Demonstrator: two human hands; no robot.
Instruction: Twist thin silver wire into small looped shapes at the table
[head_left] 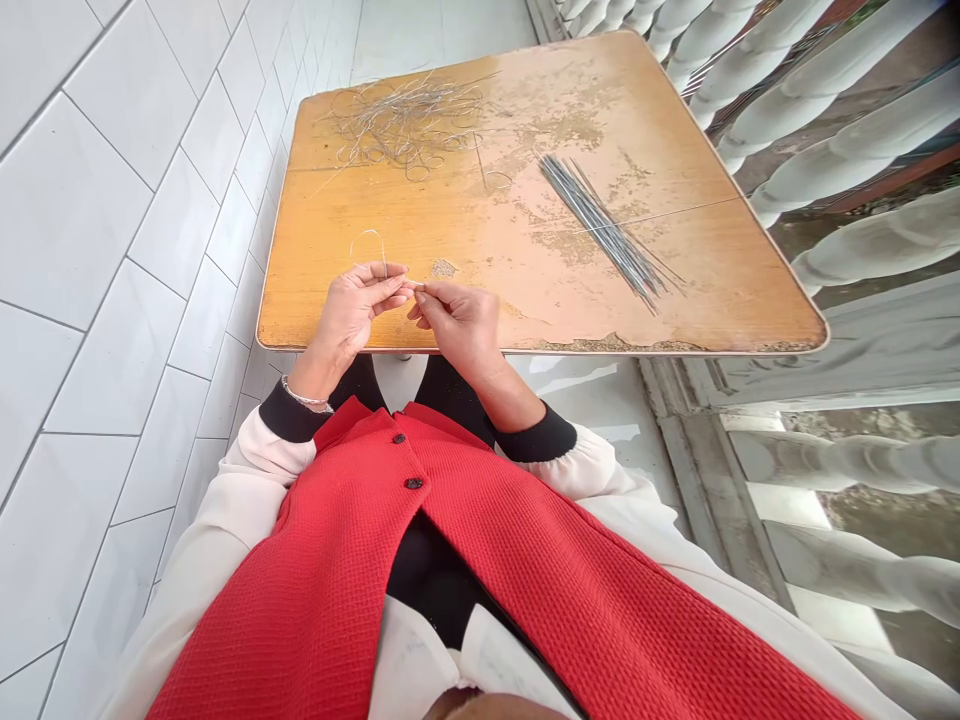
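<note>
Left hand pinches thin wire; right hand seemingly too; rod bundle; wire tangle; wooden table

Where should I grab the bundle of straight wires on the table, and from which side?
Best pinch the bundle of straight wires around its middle, coming from above, on the side of your right hand. It lies flat and diagonal on the table, and its wires fan apart at the near end, so the middle should hold them together.
</note>
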